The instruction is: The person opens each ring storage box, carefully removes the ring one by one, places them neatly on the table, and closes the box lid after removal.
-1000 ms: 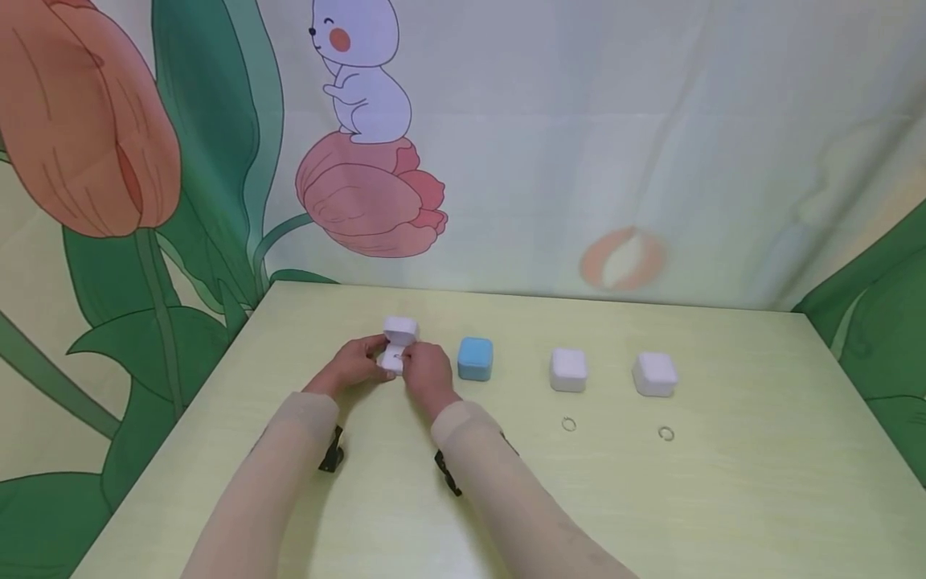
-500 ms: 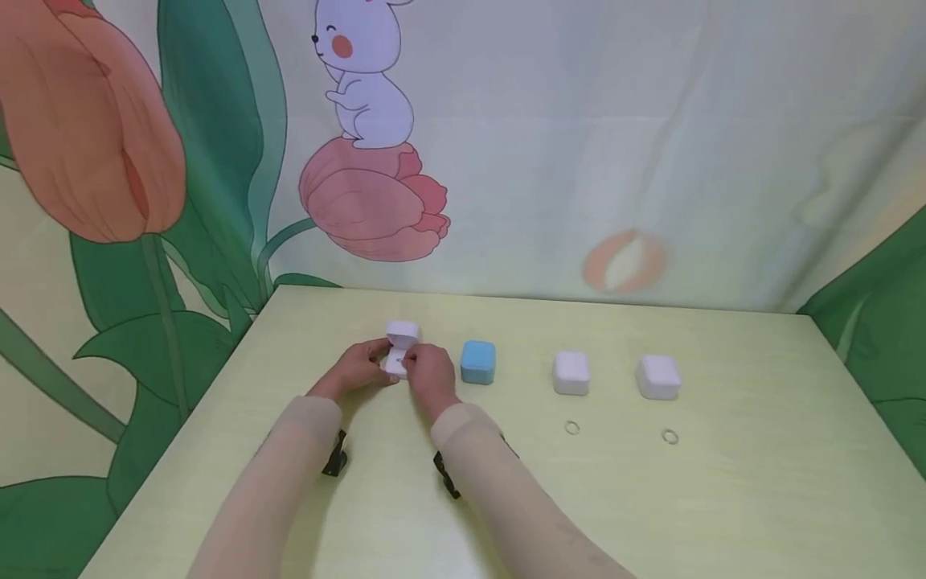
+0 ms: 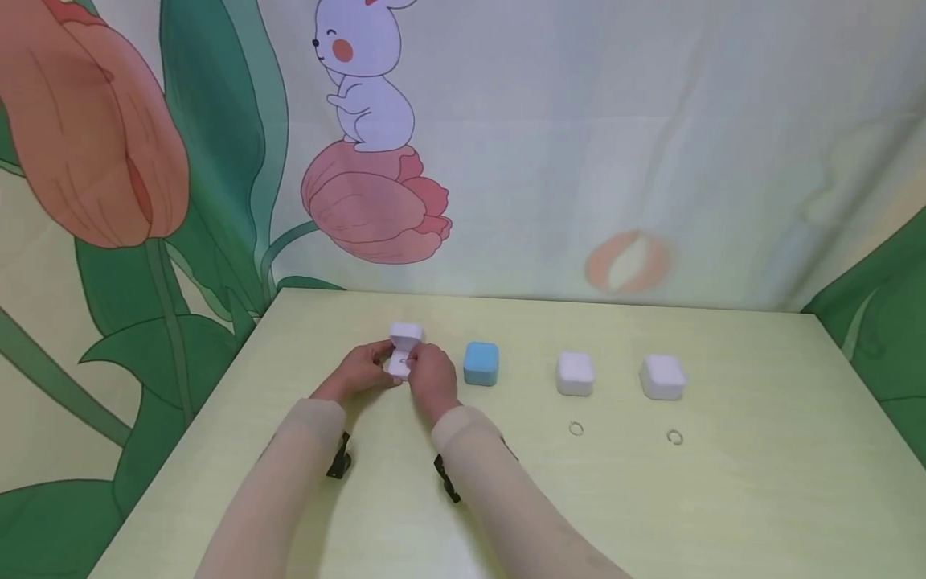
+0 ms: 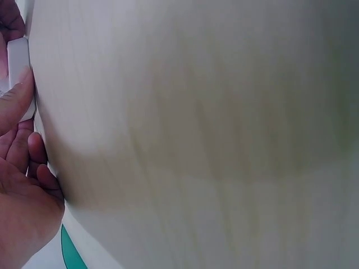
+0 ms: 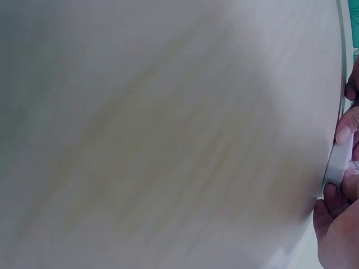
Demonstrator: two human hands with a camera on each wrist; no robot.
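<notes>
A small white ring box [image 3: 407,334] stands with its lid raised at the left of the table. My left hand [image 3: 364,370] grips its base from the left side, thumb along the front wall, as the left wrist view shows on the box [image 4: 19,59]. My right hand [image 3: 434,379] is at the box's right, its thumb and fingertips pinching a thin silvery ring [image 3: 403,361] at the cushion inside. How deep the ring sits is hidden by the fingers. In the right wrist view the box's front wall [image 5: 338,162] shows between both hands.
Right of my hands stands a closed blue box [image 3: 481,363]. Two closed white boxes [image 3: 575,374] follow farther right, with a ring [image 3: 575,429] in front of one and another ring [image 3: 675,437] in front of the other. A printed curtain [image 3: 521,161] hangs behind the table.
The whole head view shifts slightly right and down. Both hands stay at the white box, with the right fingertips making only small movements at the ring.
</notes>
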